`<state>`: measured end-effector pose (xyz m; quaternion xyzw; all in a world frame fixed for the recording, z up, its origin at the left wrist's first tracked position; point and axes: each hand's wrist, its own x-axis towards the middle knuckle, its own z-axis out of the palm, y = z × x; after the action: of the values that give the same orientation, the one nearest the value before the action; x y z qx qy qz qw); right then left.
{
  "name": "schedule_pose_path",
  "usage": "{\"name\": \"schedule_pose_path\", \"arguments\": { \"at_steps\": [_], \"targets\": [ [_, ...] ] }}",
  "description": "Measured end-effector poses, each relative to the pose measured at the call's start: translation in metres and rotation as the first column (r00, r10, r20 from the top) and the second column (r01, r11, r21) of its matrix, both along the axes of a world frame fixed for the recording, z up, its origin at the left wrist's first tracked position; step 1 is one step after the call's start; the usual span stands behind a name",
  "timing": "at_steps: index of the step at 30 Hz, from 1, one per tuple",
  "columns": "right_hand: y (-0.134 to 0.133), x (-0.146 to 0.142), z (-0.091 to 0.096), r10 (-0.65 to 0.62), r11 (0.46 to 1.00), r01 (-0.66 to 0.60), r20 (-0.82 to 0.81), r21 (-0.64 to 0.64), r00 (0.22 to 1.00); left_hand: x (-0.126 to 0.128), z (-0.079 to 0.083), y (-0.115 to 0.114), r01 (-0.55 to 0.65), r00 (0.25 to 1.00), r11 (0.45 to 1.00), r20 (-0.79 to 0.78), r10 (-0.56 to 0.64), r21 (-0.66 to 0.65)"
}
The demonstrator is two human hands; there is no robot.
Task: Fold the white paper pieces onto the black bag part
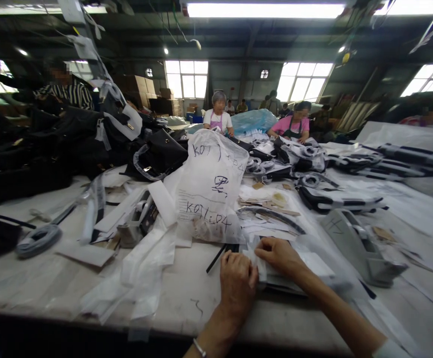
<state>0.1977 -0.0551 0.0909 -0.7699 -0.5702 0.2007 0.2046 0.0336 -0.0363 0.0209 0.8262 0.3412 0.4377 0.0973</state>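
Note:
My left hand [238, 281] is closed, its fingers curled down at the near part of the table, and what lies inside the grip is hidden. Black strap ends [219, 256] show just beyond its knuckles. My right hand [278, 254] pinches thin white wrapping sheet [263, 271] between thumb and fingers, close beside the left. Under and right of it lies a flat stack of white sheets [315, 263] with a dark edge below. A translucent plastic bag [211, 189] with handwritten marks stands right behind both hands.
Grey tape dispensers stand right [362, 248] and left [130, 233]. White paper strips [147, 263] and a wrapped strap coil [39, 239] lie leftward. Black bags [160, 154] are heaped behind, with wrapped black handles [339, 201] at right. Several people work across the table [186, 293].

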Motion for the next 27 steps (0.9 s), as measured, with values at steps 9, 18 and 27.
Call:
{"name": "schedule_pose_path", "arguments": {
  "at_steps": [9,18,27],
  "targets": [
    [-0.010,0.002,-0.012,0.018,0.978,0.013,-0.144,0.208,0.989,-0.001,0.003,0.005,0.013,1.000,0.997,-0.003,-0.013,-0.076],
    [-0.068,-0.007,-0.005,0.222,0.894,-0.010,-0.425,0.447,0.877,-0.050,0.015,0.022,0.419,0.866,0.899,-0.242,-0.438,-0.128],
    [-0.138,-0.041,-0.012,0.460,0.866,-0.367,-0.256,0.339,0.850,-0.037,-0.005,0.029,0.380,0.894,0.909,-0.323,-0.312,0.173]
  ]
}}
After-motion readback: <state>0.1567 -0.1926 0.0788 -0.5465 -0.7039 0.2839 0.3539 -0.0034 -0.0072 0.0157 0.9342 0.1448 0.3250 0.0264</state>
